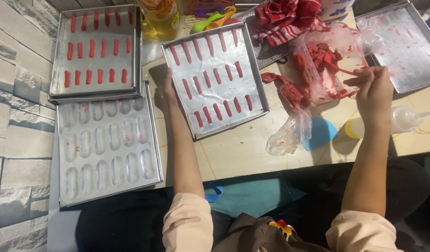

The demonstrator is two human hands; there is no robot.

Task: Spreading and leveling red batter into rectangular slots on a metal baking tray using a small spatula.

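My left hand (168, 86) rests against the left edge of a metal baking tray (252, 70) that carries rows of piped red dough strips (210, 79). My right hand (373, 88) is at the right, fingers pinched around something small and red beside a clear plastic bag (331, 60) smeared with red dough. A used piping bag (289, 114) with red dough lies between the tray and my right hand.
At the left stand a tray of red strips (56, 56) and an empty moulded tray (65, 186). Another smeared tray (427, 60) sits at the far right. A squeeze bottle (404, 119), an oil bottle (160, 18), a red cloth (285, 16) and a stone wall (14, 116) surround the work surface.
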